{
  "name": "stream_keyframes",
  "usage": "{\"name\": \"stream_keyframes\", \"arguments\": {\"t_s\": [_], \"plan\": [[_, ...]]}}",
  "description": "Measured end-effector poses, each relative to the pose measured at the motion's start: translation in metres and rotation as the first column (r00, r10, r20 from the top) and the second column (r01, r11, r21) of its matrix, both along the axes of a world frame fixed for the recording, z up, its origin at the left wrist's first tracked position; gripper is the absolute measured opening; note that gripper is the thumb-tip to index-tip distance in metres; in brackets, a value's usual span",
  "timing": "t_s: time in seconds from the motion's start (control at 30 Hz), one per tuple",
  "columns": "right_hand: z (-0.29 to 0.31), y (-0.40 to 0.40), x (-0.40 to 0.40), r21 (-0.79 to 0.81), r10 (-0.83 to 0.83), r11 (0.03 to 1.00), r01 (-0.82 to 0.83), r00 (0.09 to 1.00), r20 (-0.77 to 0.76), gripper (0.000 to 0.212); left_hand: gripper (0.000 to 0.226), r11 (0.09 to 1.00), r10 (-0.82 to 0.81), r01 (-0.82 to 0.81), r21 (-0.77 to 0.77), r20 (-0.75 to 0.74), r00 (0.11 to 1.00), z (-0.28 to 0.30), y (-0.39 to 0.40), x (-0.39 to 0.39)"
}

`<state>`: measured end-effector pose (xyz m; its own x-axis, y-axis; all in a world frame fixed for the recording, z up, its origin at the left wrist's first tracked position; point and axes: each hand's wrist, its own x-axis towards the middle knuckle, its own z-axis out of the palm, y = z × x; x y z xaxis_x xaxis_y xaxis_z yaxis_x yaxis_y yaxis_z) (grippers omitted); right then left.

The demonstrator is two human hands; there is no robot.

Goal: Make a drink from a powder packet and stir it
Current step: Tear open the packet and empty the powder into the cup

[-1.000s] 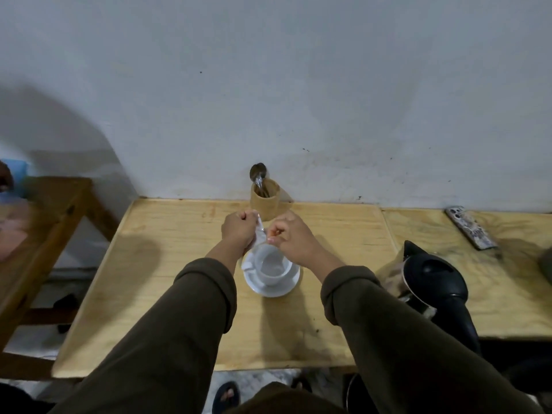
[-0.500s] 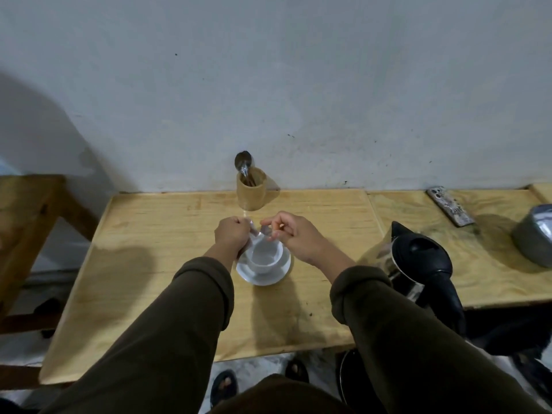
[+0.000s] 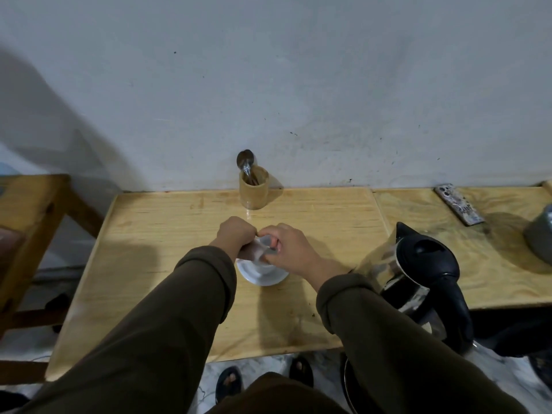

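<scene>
A white cup sits on a white saucer (image 3: 254,276) in the middle of the wooden table (image 3: 167,240); my hands hide most of the cup. Over it, my left hand (image 3: 236,234) and my right hand (image 3: 288,249) both pinch a small pale powder packet (image 3: 259,248), which hangs between them just above the cup. A spoon (image 3: 245,162) stands in a round wooden holder (image 3: 254,191) against the wall behind the cup.
A steel and black electric kettle (image 3: 418,264) stands right of the saucer, close to my right forearm. A phone (image 3: 458,204) lies at the back right and a grey metal pot (image 3: 540,234) sits at the right edge. A wooden bench (image 3: 27,216) stands left of the table.
The camera has tilted and shifted, so the table sits lower in view. My hands have come closer together over the cup, and the packet now hides most of the cup's opening.
</scene>
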<state>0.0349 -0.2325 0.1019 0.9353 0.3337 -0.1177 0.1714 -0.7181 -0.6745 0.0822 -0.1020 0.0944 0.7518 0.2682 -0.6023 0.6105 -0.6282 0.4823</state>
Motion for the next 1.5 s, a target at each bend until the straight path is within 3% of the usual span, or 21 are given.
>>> {"name": "stream_keyframes", "arguments": {"t_s": [0.1, 0.17, 0.33, 0.47, 0.7, 1.03, 1.5], "plan": [[-0.009, -0.003, 0.002, 0.026, -0.092, 0.995, 0.092, 0.996, 0.02, 0.035, 0.032, 0.991, -0.106, 0.107, 0.074, -0.02, 0.994, 0.008, -0.004, 0.0], [-0.011, -0.006, 0.002, 0.024, -0.132, 0.991, 0.132, 0.991, -0.007, 0.03, 0.034, 0.991, -0.122, 0.124, 0.045, -0.053, 0.991, 0.008, -0.003, 0.001], [-0.015, -0.01, 0.006, -0.033, -0.22, 0.975, 0.218, 0.972, -0.079, 0.017, 0.023, 0.963, 0.109, -0.134, -0.235, -0.115, 0.987, 0.009, 0.007, 0.014], [-0.014, -0.01, 0.007, -0.007, -0.299, 0.954, 0.3, 0.947, -0.121, 0.044, 0.045, 0.921, 0.195, -0.212, -0.327, -0.084, 0.977, 0.019, 0.012, 0.018], [-0.016, -0.007, 0.009, 0.039, -0.344, 0.935, 0.353, 0.926, -0.157, 0.046, 0.06, 0.848, 0.283, -0.276, -0.453, -0.052, 0.958, 0.025, 0.009, 0.012], [-0.018, 0.0, 0.013, 0.01, -0.337, 0.939, 0.344, 0.926, -0.168, 0.047, 0.061, 0.829, 0.294, -0.253, -0.498, 0.004, 0.956, 0.017, 0.01, 0.01], [-0.021, -0.002, 0.016, -0.074, -0.374, 0.927, 0.367, 0.921, -0.114, 0.05, 0.062, 0.873, 0.225, -0.161, -0.46, 0.088, 0.971, 0.024, 0.004, 0.013]]}}
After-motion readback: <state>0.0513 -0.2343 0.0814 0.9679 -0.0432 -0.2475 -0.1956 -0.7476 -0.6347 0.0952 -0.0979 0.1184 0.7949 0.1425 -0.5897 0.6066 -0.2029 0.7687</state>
